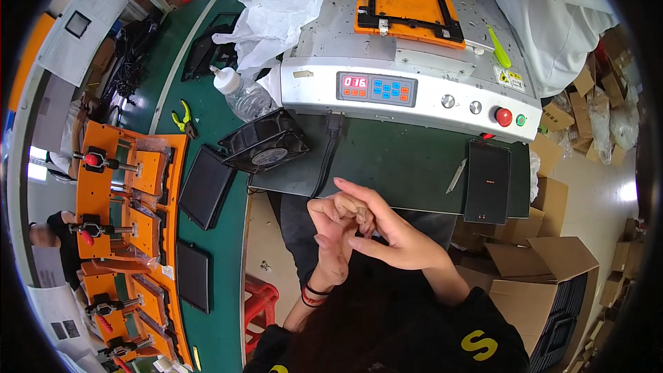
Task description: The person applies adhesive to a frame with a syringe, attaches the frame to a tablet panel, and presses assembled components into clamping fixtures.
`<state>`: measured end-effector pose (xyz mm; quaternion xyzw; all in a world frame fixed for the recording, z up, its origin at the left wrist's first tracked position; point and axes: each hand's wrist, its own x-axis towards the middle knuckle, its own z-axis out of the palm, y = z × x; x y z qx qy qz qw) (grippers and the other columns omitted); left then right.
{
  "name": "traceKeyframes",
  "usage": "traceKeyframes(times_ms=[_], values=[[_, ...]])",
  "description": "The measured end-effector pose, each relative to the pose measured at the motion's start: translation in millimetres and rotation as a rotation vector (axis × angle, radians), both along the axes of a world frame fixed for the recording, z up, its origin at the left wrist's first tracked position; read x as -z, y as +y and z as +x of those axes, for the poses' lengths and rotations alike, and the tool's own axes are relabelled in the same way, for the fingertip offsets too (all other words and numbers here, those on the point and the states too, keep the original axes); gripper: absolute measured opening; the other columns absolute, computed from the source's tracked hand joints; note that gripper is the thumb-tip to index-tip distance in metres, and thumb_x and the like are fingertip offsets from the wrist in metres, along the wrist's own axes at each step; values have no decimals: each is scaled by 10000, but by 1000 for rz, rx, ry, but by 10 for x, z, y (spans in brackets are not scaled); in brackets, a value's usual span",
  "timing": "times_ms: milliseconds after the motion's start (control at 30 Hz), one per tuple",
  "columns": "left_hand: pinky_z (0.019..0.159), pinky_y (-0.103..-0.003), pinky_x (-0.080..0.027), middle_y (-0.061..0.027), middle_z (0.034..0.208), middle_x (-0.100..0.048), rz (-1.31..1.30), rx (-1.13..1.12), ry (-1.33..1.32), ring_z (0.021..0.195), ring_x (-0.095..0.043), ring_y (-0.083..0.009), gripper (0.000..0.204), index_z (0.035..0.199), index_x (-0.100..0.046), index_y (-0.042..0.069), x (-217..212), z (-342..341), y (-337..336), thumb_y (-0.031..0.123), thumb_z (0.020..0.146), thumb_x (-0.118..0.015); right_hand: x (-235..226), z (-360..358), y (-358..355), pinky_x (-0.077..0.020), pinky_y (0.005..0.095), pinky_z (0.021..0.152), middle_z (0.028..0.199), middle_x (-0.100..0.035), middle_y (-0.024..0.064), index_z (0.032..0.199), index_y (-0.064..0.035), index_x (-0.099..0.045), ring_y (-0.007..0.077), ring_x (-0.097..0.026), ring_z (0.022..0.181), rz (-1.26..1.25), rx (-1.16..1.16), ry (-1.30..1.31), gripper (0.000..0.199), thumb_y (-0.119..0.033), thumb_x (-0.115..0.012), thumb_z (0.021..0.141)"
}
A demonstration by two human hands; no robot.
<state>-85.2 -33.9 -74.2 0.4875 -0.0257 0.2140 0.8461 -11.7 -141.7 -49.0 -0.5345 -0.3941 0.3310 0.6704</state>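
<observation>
— What are your hands doing?

— My left hand [331,238] and my right hand [387,231] are pressed together in front of me, just off the near edge of the bench [387,159]. The right one's fingers lie loosely across the left. Between them sits something small and tan; I cannot tell what it is, or whether either hand truly grips it.

— What's on the bench?

— A grey machine [414,62] with a red digital display [376,88] and a red button [503,117]; an orange fixture plate [407,1] lies on top of it. A black fan [264,141] leans at its left corner, beside a clear plastic bottle [238,92]. A flat black device [487,181] lies near the right edge. Dark panels [204,186] and orange clamp jigs [131,193] run along the left side.
</observation>
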Motion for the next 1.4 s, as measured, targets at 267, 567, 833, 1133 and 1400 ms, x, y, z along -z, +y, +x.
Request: traceKeyframes(times_ms=[267,567,833,1133,1400], values=[[526,-253,-296,10,724,-349,-49,-91,15,575,-310,-86,138,1005,-321,111,-29,169,-43,58,985,-446,268,204,-172,-421,223,573,615,-600,41,1051,60,-633,97,-552,560,31,595,376,474,-333,-369,1038],[770,-249,-440,18,861,-503,-993,229,-66,763,-480,-107,426,1434,-323,110,-53,359,188,70,1013,-371,316,280,-282,-382,221,546,684,-572,59,1393,8,-378,97,-536,572,396,433,570,447,-247,-397,1027],[1193,-415,-53,2,1597,-25,-849,306,-237,1469,-3,-184,542,1516,-127,121,-125,350,224,218,1013,-303,211,190,-45,-465,337,874,1307,-451,129,1492,-89,-210,223,-557,1060,511,457,547,677,-49,-487,876],[1194,-416,-79,15,1585,-124,-1042,382,-214,1467,-36,-196,498,1507,-179,146,21,360,261,293,1041,-277,300,216,-1,-441,298,861,1162,-556,127,1432,-44,-306,194,-581,1024,426,466,480,493,-78,-427,955],[1191,-415,-68,-144,1582,-39,-1037,551,-151,1463,-59,-276,560,1466,-287,51,67,445,241,392,1022,-281,285,294,-89,-405,309,895,1142,-556,112,1199,-28,-559,204,-509,1078,121,614,-187,320,-56,-555,880]])
